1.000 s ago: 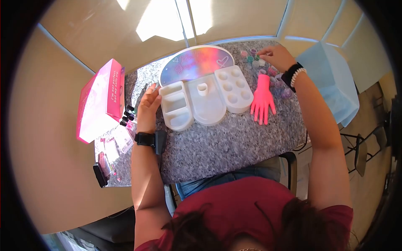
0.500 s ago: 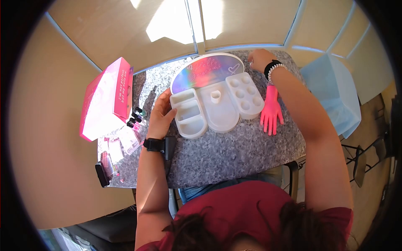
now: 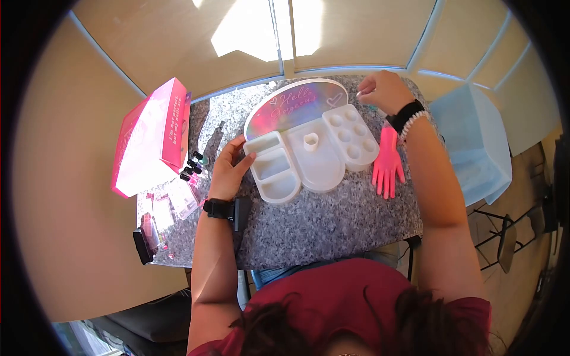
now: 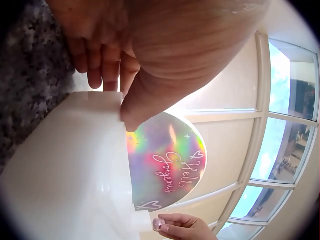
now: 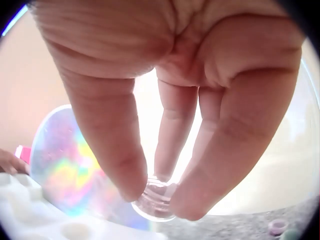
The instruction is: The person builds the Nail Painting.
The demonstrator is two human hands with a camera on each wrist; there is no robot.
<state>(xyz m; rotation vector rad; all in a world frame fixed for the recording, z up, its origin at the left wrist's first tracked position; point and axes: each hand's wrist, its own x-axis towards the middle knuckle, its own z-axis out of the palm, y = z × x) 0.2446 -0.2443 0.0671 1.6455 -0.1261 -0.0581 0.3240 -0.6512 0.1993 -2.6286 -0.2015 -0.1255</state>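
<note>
Right wrist view: a small clear jar (image 5: 155, 202) is pinched between the thumb and fingertips of the right hand (image 5: 185, 70), held aloft near the far right of a white tray (image 3: 316, 167); the tray's left edge is gripped by the left hand (image 3: 225, 173), thumb on the rim; at its back a "Hello Gorgeous" sign (image 3: 295, 108) is displayed; a pink model hand (image 3: 388, 161) is laid at its right; bottles (image 3: 191, 169) and a pink box (image 3: 149, 141) are seen leftward.

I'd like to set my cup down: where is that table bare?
The widest free patch is the tabletop between the white tray, the pink model hand and the near edge; the left end is crowded with a pink box, bottles and packets.
</note>
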